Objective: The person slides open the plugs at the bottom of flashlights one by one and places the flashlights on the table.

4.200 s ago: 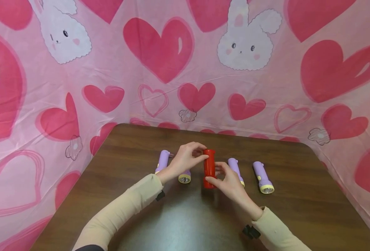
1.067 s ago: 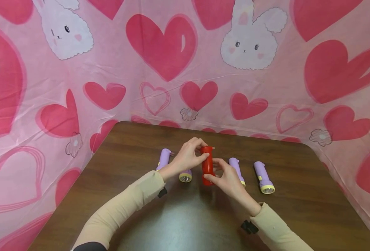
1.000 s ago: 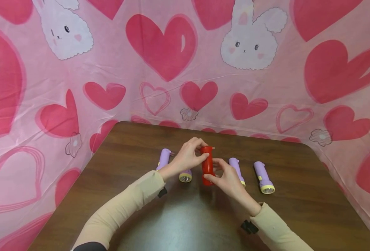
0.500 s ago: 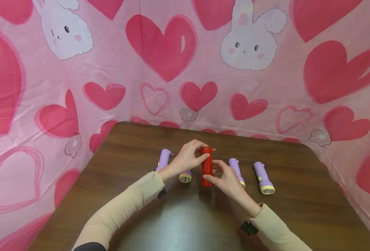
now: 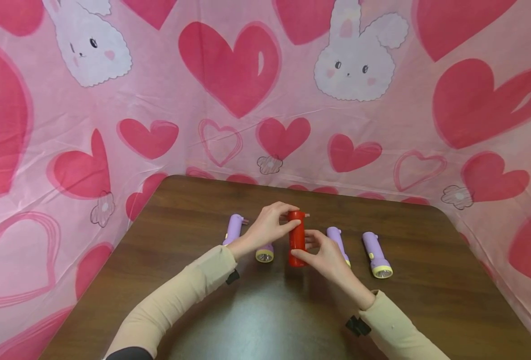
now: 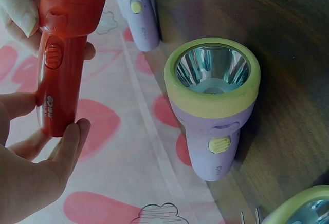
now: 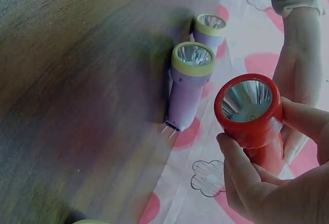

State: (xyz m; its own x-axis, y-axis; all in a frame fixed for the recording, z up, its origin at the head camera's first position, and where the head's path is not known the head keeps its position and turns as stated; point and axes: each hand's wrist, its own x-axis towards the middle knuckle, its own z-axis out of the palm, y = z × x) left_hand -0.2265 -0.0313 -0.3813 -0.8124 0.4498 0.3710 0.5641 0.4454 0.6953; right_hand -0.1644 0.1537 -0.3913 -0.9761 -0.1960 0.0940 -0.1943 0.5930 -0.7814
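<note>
Both hands hold a red flashlight point(image 5: 297, 239) above the table, its lens end toward the wearer. My left hand point(image 5: 269, 226) grips the tail end, with the thumb on the near side. At the head end my right hand point(image 5: 327, 257) pinches the wide rim between thumb and fingers. Small metal prongs point(image 5: 307, 215) stick out at the tail. In the left wrist view the flashlight's slide switch point(image 6: 53, 56) faces the camera, touched by no finger. The right wrist view shows its silver reflector point(image 7: 248, 100) unlit.
Several purple flashlights with yellow rims lie in a row on the brown wooden table point(image 5: 427, 310): one at far left point(image 5: 234, 227), one partly under the left hand point(image 5: 264, 254), one beside the right hand point(image 5: 336, 240), one farther right point(image 5: 376, 252). A pink heart-patterned cloth point(image 5: 229, 150) hangs behind.
Since the oldest frame the red flashlight has shifted slightly left, and prongs now show at its tail where none showed before. Both hands keep their hold; the last second brings almost no movement.
</note>
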